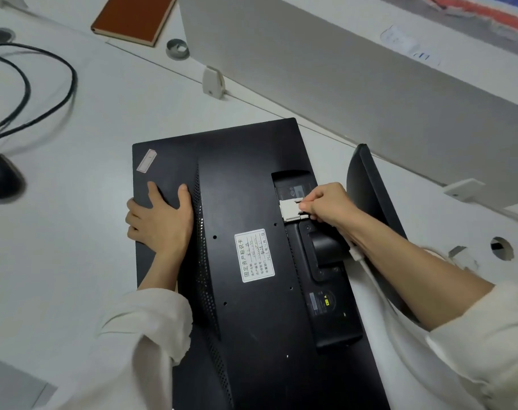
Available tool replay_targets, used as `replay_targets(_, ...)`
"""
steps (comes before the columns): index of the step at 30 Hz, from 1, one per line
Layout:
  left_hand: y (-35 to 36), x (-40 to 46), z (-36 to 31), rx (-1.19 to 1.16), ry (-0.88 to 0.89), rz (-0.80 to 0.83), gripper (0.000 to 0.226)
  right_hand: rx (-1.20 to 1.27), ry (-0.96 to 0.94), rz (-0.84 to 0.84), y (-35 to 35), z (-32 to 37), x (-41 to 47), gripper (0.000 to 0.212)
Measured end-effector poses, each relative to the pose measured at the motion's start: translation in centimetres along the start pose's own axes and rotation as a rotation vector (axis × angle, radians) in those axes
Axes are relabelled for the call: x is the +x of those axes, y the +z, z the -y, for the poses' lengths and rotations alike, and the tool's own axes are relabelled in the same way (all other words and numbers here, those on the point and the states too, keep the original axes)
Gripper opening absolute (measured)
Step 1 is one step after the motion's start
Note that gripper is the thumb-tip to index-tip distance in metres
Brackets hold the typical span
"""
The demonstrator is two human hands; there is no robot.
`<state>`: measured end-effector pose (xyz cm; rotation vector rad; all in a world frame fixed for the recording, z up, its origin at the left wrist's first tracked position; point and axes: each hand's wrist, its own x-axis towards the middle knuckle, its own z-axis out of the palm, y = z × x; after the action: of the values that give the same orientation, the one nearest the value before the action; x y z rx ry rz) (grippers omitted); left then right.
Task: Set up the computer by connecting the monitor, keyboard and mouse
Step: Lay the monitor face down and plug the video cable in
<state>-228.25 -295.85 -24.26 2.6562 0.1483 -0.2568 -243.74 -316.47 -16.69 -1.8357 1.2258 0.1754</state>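
A black monitor [240,202] lies face down on the white desk, its back and a white asset label [254,255] facing up. My left hand [160,220] presses flat on the monitor's left edge. My right hand [326,207] pinches a white cable connector [290,210] seated at the port recess on the monitor's back. Its white cable [367,270] runs back under my right forearm. The monitor's black stand [370,190] juts out to the right. A black mouse [0,176] sits at the far left with black cables [59,93] looping behind it.
A grey partition [340,69] runs along the desk's far side, held by white clips [212,81]. A brown notebook [133,17] lies at the back. Cable holes [502,247] open in the desk at the right and at the far left [0,34].
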Motion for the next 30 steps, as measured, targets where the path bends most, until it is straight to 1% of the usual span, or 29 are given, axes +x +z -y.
replay_targets(3,0.0,0.0,0.0,0.003,0.001,0.005,0.07,-0.025,-0.008,0.003,0.0,0.4,-0.2,0.011)
replay_targets(9,0.1,0.0,-0.1,-0.003,0.001,0.006,0.07,-0.015,-0.019,-0.034,0.5,0.1,-0.3,0.02)
replay_targets(13,0.0,0.0,-0.1,0.006,0.001,0.007,0.07,-0.025,-0.007,-0.048,0.5,-0.1,-0.4,0.014)
replay_targets(14,-0.1,0.0,-0.1,0.007,0.003,0.008,0.07,-0.037,-0.018,-0.059,0.6,-0.1,-0.5,0.017)
replay_targets(16,-0.4,-0.1,-0.1,-0.006,0.005,0.025,0.07,-0.098,-0.058,-0.076,0.8,-0.2,-0.6,0.027)
replay_targets(18,-0.7,-0.4,-0.3,-0.034,0.003,0.045,0.069,-0.195,-0.101,-0.094,0.7,0.1,-1.0,0.027)
replay_targets(20,-1.0,-0.9,-1.1,-0.072,0.028,0.039,0.062,-0.316,-0.156,-0.085,0.7,0.5,-1.9,0.027)
replay_targets(21,-1.1,-1.4,-1.7,-0.08,0.086,0.01,0.057,-0.396,-0.193,-0.089,0.8,0.5,-2.3,0.028)
replay_targets(22,-1.3,-2.0,-2.5,-0.084,0.194,-0.033,0.052,-0.478,-0.229,-0.114,0.9,0.3,-2.8,0.03)
replay_targets(24,-1.5,-3.4,-4.6,-0.104,0.509,-0.087,0.037,-0.63,-0.275,-0.181,1.2,-0.4,-3.8,0.037)
replay_targets(25,-1.3,-4.2,-6.0,-0.108,0.669,-0.051,0.03,-0.691,-0.288,-0.22,1.3,-1.0,-4.2,0.04)
replay_targets(27,-0.6,-5.6,-8.4,-0.077,0.892,0.128,0.021,-0.762,-0.321,-0.291,1.3,-2.2,-4.8,0.041)
replay_targets(28,-0.1,-6.3,-9.5,-0.044,0.965,0.209,0.02,-0.77,-0.326,-0.313,1.0,-2.7,-5.2,0.039)
replay_targets(30,0.9,-7.0,-11.2,0.064,1.026,0.299,0.022,-0.764,-0.34,-0.313,0.7,-3.3,-5.5,0.035)
